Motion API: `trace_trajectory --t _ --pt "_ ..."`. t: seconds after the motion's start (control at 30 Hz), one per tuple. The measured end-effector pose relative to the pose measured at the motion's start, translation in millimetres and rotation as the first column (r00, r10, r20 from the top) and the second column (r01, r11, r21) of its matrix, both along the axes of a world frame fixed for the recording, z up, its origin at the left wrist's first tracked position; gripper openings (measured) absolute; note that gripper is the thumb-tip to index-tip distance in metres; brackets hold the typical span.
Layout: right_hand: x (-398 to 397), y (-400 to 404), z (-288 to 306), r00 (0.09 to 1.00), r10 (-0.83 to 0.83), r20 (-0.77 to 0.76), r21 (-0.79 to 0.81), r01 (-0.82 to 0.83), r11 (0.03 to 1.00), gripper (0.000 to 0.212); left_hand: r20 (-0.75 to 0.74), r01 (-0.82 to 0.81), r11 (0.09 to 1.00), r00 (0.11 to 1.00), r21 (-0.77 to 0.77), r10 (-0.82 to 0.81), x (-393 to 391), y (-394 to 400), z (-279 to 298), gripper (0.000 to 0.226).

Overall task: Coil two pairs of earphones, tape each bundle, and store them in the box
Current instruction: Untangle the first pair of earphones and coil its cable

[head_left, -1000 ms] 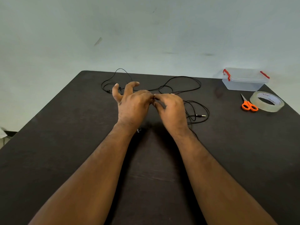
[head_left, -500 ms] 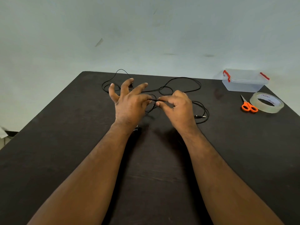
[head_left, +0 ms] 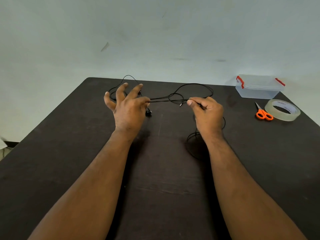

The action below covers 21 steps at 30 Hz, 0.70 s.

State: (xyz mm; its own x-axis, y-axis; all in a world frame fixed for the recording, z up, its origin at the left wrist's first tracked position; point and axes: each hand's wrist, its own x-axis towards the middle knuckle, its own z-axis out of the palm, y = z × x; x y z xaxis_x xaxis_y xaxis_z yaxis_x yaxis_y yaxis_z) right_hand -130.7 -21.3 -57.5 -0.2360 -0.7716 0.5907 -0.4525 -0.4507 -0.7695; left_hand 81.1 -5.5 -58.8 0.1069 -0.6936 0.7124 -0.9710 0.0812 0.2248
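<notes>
Both forearms are bare from the bottom edge of the view up to the wrists; no sleeve, watch or band shows. The left hand [head_left: 129,110] and right hand [head_left: 207,113] wear no rings or gloves, and their fingernails are short.

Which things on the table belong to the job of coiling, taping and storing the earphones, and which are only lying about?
Belong to the job:
- black earphone cables, one stretch pulled between left hand and right hand
- roll of clear tape
- orange scissors
- clear box with red latches, lid on

Lying about:
- nothing else on the dark table
</notes>
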Motion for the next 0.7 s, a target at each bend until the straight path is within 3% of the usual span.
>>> trace_trajectory --t 0.13,0.3,0.37,0.43,0.47,0.5,0.57,0.63,0.7 --pt "0.2 -0.3 -1.3 0.999 0.021 0.032 0.008 -0.021 1.0 0.012 -0.054 0.026 0.995 0.998 -0.096 -0.032 0.1 -3.0 -2.0 0.006" --pt "-1.0 -1.2 -0.9 0.999 0.027 0.042 0.029 -0.029 0.999 0.011 -0.16 0.089 0.991 0.982 -0.1 -0.104 3.3 -2.6 -0.5 0.008" --pt "-2.4 -2.3 -6.5 1.0 -0.007 0.022 0.043 0.006 0.999 0.018 -0.381 0.278 0.949 0.87 -0.148 -0.314 4.0 -0.2 3.9 0.009" --pt "1.0 -0.7 -9.9 0.969 -0.134 -0.207 0.077 0.152 0.985 0.04 -0.632 0.41 0.893 0.647 -0.185 -0.427 -0.4 4.5 10.2 0.018" --pt "5.4 2.4 -9.5 0.927 -0.174 -0.333 0.05 0.202 0.978 0.054 -0.694 0.443 0.88 0.579 -0.173 -0.428 -4.4 7.9 12.7 0.025" --pt "11.1 6.4 -7.5 0.898 -0.179 -0.403 -0.019 0.188 0.982 0.064 -0.713 0.47 0.869 0.555 -0.156 -0.428 -8.3 10.0 13.2 0.031" --pt "27.8 15.6 -1.3 0.896 -0.074 -0.438 -0.161 0.003 0.987 0.066 -0.713 0.526 0.84 0.539 -0.131 -0.448 -15.1 11.7 12.1 0.045" --pt "44.1 21.6 -3.4 0.91 0.117 -0.398 -0.162 -0.195 0.967 0.059 -0.716 0.562 0.819 0.525 -0.114 -0.46 -20.0 12.0 11.4 0.055" --pt "51.6 23.0 -7.6 0.925 0.229 -0.302 -0.136 -0.279 0.951 0.049 -0.688 0.576 0.809 0.541 -0.116 -0.484 -23.8 12.8 10.5 0.053"
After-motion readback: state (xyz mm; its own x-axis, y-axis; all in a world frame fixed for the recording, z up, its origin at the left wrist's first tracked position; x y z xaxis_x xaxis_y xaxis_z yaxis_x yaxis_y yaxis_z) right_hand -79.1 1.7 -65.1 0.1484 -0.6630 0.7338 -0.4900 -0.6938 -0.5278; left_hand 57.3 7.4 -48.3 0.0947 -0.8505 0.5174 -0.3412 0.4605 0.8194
